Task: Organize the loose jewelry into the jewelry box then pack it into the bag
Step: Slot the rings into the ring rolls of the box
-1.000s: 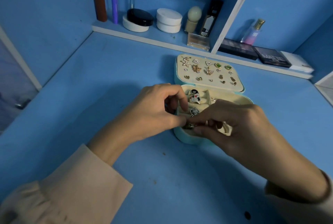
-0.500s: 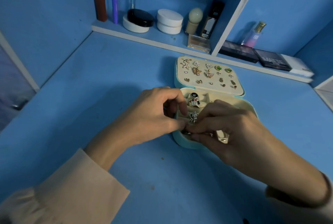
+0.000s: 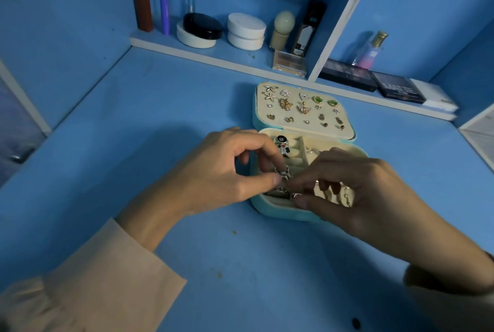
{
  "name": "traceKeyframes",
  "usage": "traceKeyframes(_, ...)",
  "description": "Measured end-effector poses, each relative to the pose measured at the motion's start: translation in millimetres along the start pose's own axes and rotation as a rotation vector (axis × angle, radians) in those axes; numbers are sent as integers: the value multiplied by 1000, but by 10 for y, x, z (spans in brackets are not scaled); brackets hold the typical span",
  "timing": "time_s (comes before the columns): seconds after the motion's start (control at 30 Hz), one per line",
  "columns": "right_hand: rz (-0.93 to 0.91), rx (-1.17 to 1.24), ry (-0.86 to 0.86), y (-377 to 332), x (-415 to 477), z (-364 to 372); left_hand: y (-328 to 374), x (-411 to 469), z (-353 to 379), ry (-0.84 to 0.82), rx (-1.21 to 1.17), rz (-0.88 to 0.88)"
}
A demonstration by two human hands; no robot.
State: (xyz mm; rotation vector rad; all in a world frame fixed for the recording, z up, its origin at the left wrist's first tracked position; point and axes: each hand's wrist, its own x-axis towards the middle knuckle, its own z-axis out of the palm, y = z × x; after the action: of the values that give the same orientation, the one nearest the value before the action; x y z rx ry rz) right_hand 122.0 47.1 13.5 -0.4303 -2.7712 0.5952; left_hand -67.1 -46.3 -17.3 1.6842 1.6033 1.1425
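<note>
An open teal jewelry box [image 3: 280, 211] sits in the middle of a blue tabletop [image 3: 160, 107]. Its raised lid [image 3: 284, 127] holds rows of stud earrings [image 3: 285, 104]. Both hands meet over the front left compartment of the box. The left hand [image 3: 227, 171] pinches a small silver piece of jewelry [image 3: 283, 174] between thumb and forefinger, the other fingers curled. The right hand [image 3: 361, 192] comes in from the opposite side, its thumb and forefinger closed on the same piece. A black-and-white ring [image 3: 282, 145] stands in the slot just behind.
</note>
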Motion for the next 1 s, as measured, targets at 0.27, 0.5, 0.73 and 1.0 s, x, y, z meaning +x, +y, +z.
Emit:
traceKeyframes(0.27, 24, -58, 51, 16, 0, 19, -55, 1, 43, -13, 153, 128)
traceKeyframes(0.5, 7, -82, 7, 46, 11, 31, -64, -10, 25, -21, 177, 125)
traceKeyframes(0.73, 26, -115, 32, 41, -10, 26, -64, -17, 48, 21, 204, 172)
traceKeyframes(1.0, 56, -86, 15, 33, 11, 26, -90, -20, 60, 38, 236, 198)
